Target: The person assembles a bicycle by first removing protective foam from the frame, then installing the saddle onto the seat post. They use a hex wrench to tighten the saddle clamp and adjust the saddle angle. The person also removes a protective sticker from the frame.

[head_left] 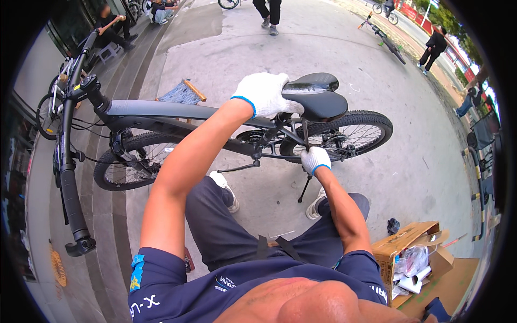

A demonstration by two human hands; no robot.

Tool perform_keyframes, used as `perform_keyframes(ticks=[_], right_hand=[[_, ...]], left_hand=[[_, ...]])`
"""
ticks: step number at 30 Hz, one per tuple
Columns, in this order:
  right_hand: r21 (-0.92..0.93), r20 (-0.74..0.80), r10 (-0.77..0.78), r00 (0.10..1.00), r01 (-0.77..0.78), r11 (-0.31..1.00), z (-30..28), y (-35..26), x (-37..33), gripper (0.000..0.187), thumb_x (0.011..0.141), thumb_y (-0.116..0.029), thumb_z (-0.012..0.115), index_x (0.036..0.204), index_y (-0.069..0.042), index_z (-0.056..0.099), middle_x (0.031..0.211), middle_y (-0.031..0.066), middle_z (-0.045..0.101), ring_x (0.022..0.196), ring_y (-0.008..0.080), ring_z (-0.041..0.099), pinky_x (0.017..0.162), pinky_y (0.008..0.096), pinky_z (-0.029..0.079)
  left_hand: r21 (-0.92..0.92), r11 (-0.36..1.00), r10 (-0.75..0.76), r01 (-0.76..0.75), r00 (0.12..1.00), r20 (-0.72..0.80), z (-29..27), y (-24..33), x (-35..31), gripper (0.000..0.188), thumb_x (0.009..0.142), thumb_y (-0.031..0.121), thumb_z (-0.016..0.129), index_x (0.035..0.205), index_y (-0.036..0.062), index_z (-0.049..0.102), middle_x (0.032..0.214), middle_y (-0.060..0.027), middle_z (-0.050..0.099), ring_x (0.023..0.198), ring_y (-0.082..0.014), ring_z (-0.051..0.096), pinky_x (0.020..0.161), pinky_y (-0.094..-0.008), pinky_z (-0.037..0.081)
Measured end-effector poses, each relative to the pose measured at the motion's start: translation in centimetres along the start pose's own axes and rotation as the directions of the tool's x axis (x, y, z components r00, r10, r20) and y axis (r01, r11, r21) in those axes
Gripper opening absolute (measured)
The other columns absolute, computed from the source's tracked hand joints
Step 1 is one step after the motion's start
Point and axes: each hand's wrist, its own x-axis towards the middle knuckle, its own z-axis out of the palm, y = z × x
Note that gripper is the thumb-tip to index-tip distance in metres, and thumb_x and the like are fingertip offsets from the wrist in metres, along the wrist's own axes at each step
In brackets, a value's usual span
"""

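A black mountain bike stands across in front of me, its handlebar point(67, 156) at the left and rear wheel point(371, 134) at the right. My left hand point(264, 94), in a white knit glove with a blue cuff, is closed over the nose of the black saddle point(323, 105). My right hand point(315, 160), gloved the same way, is closed low beside the rear of the frame. A thin dark bar point(305, 134) rises from it toward the saddle's underside; I cannot tell whether it is a tool or a frame part. The kickstand point(304, 188) shows below that hand.
An open cardboard box point(406, 245) with plastic bags and papers stands at lower right. Beyond the frame is a small folding stool point(183, 92). Steps point(121, 81) run along the left. People stand and sit farther off, and another bike point(385, 37) is at far right.
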Motion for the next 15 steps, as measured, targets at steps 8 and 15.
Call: perform_keyframes(ticks=[8, 15], right_hand=[[0.955, 0.284, -0.370, 0.884, -0.226, 0.194, -0.5, -21.9, -6.2, 0.046, 0.109, -0.039, 0.052, 0.094, 0.001, 0.068, 0.063, 0.0086, 0.063, 0.045, 0.0201, 0.056, 0.043, 0.0364, 0.048], [0.891, 0.174, -0.620, 0.765, -0.390, -0.231, -5.4, -23.9, -5.9, 0.043, 0.112, -0.051, 0.058, 0.113, -0.008, 0.068, 0.074, 0.0038, 0.064, 0.060, 0.0167, 0.063, 0.055, 0.0359, 0.054]], left_hand=[[-0.031, 0.999, 0.027, -0.027, 1.000, -0.003, 0.1, -0.3, -0.1, 0.082, 0.083, 0.075, 0.077, 0.134, 0.0106, 0.072, 0.116, -0.0198, 0.080, 0.109, -0.0398, 0.076, 0.097, -0.0472, 0.058], [-0.078, 0.994, 0.082, -0.077, 0.995, 0.062, -0.3, -1.1, 0.5, 0.084, 0.088, 0.070, 0.076, 0.142, 0.0052, 0.067, 0.124, -0.0248, 0.077, 0.116, -0.0420, 0.074, 0.102, -0.0464, 0.056]])
